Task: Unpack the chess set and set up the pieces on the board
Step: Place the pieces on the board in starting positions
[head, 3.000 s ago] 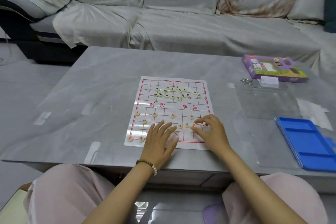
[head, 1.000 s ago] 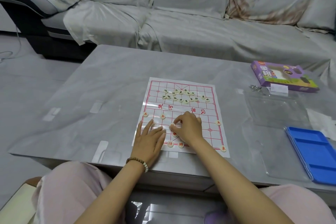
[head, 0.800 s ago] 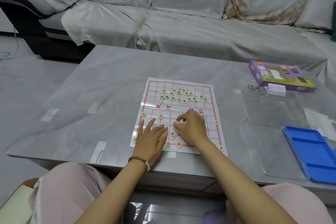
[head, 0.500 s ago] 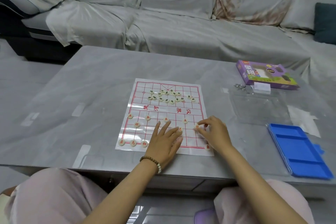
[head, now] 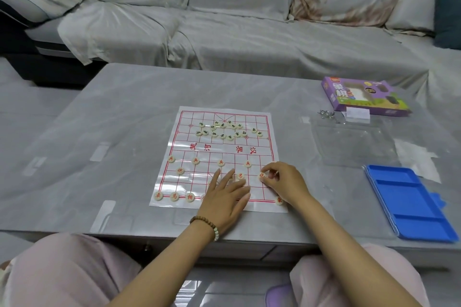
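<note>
step: placing one red piece (head: 261, 176) on the near-right part of the board (head: 219, 147)
right hand (head: 284, 182): thumb and fingertips pinch the red piece, which is at or just above the sheet; contact can't be told
left hand (head: 224, 200): flat, fingers straight, pressing the board's near middle, holding nothing
board: thin plastic sheet, flat on the desk (head: 112, 119)
red side: four soldiers (head: 220, 163) visible in a row, a possible fifth hidden by the right hand; left cannon (head: 180, 171) set; three pieces at the near-left corner; corner piece (head: 279, 200) at near right; one loose disc (head: 240, 176) just beside the left fingertips, looks unplaced
dark pieces (head: 225, 129): loose cluster on the far half, not sorted yet
target, my guess: the line crossing mirroring the left cannon; the character is too small to be sure
how to do it well: set the disc dead on the crossing, not inside a square; lower it flat, face up, character readable from the near side; let go straight up so it doesn't slide
left hand tip: keep pressing, the sheet looks slippery and could shift
risk: right wrist is close to the corner piece, could nudge it
off-board: purple box (head: 361, 96), clear lid (head: 354, 144), blue tray (head: 409, 204), all well apart to the right
</note>
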